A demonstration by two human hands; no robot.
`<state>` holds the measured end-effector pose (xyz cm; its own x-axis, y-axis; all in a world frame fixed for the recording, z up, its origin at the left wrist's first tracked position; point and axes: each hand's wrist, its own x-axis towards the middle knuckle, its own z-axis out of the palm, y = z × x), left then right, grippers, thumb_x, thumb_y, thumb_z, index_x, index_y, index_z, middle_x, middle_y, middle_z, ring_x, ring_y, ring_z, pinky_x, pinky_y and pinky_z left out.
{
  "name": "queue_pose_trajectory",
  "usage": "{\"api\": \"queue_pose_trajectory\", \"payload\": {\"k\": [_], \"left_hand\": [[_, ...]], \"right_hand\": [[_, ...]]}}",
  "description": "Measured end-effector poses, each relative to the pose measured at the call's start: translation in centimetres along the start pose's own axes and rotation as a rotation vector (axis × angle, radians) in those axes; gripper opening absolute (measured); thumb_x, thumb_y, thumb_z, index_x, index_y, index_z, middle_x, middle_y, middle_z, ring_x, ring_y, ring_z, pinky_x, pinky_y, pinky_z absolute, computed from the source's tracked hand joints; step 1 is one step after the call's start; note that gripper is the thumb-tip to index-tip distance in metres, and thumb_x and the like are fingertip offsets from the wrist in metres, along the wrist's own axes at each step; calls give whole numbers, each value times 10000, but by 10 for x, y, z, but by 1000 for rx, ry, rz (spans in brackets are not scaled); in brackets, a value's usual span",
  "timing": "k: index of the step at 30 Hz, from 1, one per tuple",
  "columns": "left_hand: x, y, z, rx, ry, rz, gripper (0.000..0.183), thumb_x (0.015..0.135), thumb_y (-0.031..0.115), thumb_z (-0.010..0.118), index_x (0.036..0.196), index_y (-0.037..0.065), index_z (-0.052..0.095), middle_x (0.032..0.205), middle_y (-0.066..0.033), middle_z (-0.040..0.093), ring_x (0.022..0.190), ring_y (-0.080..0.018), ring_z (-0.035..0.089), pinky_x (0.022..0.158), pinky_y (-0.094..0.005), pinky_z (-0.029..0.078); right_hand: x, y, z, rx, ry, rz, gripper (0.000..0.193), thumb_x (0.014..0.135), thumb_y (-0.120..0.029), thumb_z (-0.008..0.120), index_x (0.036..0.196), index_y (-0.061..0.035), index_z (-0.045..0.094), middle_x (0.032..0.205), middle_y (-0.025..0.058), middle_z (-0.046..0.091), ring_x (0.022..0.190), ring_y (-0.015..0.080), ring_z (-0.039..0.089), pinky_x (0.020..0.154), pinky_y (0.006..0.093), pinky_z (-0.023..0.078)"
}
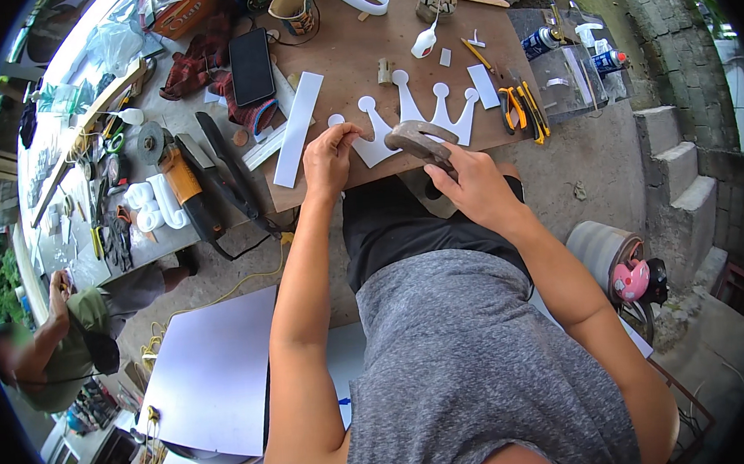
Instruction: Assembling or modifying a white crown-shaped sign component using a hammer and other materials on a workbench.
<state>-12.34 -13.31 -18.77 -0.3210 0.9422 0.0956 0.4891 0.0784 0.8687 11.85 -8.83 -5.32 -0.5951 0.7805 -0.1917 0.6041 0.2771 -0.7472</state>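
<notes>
A white crown-shaped cutout with rounded tips lies at the near edge of the brown board. My left hand is at its left end, thumb and fingertips pinched together; whatever they hold is too small to make out. In my right hand is a grey curved metal C-clamp, held over the crown's lower middle and hiding part of it. Left of my left hand lies a white strip. Beyond the crown are a small glue bottle and a short brass-coloured cylinder.
Orange-handled pliers and yellow cutters lie at right, near spray cans. To the left are a phone, red gloves and an angle grinder. Another person stands at far left.
</notes>
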Motion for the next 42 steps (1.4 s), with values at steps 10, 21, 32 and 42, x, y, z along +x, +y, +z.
{"api": "queue_pose_trajectory", "payload": {"k": [10,21,32,42], "left_hand": [[-2,2,2,112,35,2,98,914,142,700,980,76,730,908,-92,744,840,-311,715,720,-384,541],[-4,-2,3,154,66,26,94,908,152,701,969,84,721,903,-115,720,833,-345,694,709,-420,533],[-3,-3,4,162,53,41,100,896,118,710,975,57,700,882,-130,708,856,-378,683,702,-434,510],[-35,-1,-6,107,198,79,263,890,-19,661,1135,75,677,1059,-98,636,690,-207,600,635,-328,499]], "right_hand": [[41,-10,20,-118,-9,-121,284,976,-248,649,957,16,543,815,242,667,801,449,673,712,517,516],[56,-13,38,-247,-51,-91,267,981,-235,628,950,8,522,841,240,678,827,456,677,740,536,534],[52,-16,31,-239,-27,-102,244,985,-221,616,983,11,542,857,256,680,827,455,673,714,525,523],[-1,2,-14,38,204,-29,280,990,-164,619,1206,15,600,788,225,654,706,389,669,651,422,508]]}}
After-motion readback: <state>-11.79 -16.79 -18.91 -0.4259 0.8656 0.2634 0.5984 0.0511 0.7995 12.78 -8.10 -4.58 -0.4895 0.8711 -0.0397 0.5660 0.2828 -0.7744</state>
